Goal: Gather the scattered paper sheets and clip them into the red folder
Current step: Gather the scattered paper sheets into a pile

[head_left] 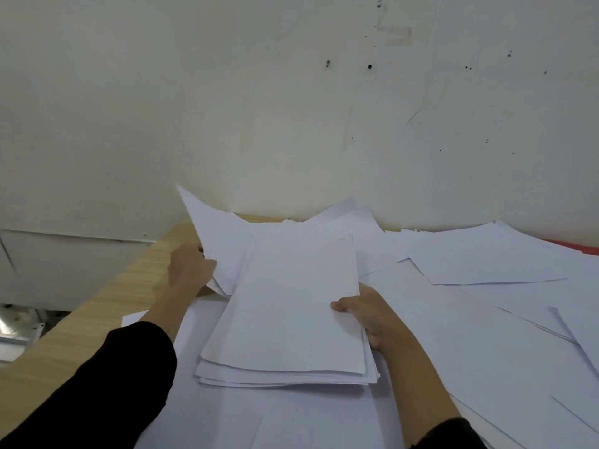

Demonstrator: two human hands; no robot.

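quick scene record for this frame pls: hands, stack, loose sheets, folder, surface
left hand: gripping lifted sheets at the stack's far-left side, their corner curling up toward the wall
right hand: holding the stack's right edge, thumb on top
stack: gathered white sheets, edges uneven, resting on other paper
loose sheets: scattered flat and overlapping, mostly to the right
red folder: only a red sliver visible at far right, under paper; clip not visible
table: light wood, bare strip along left edge

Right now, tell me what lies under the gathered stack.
More loose sheets under the stack, held by the right hand. The wooden table beneath is covered.
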